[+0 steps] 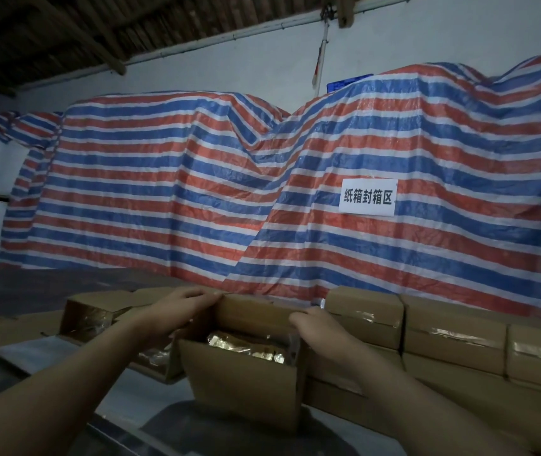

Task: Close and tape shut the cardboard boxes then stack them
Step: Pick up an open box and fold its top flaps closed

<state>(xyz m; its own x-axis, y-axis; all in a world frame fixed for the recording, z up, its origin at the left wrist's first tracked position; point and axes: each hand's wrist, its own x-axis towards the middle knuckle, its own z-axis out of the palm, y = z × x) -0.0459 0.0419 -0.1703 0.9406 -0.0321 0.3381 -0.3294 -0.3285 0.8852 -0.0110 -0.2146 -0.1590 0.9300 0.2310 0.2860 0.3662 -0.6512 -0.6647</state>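
The open box sits near, in the middle, w/ both hands on its far flap. Left hand grips the flap's left top corner, fingers curled over the edge. Right hand grips the right end of the same flap, fingers bent round it. The near flap stands up too. Shiny gold packets show inside, so the top isn't shut yet.

Done so far: a stack of shut boxes on the right, w/ clear tape shining along the fronts. Looks like a good few are finished.

Left to do: fold this box shut, tape it, put it on the stack. Another open box waits on the left, plus flat cardboard further left.

Can't see any tape roll. The taped stack is touching or just beside the open box's right side, so little room for the right hand there. Far behind hangs a striped sheet w/ a white sign. It's dim here.
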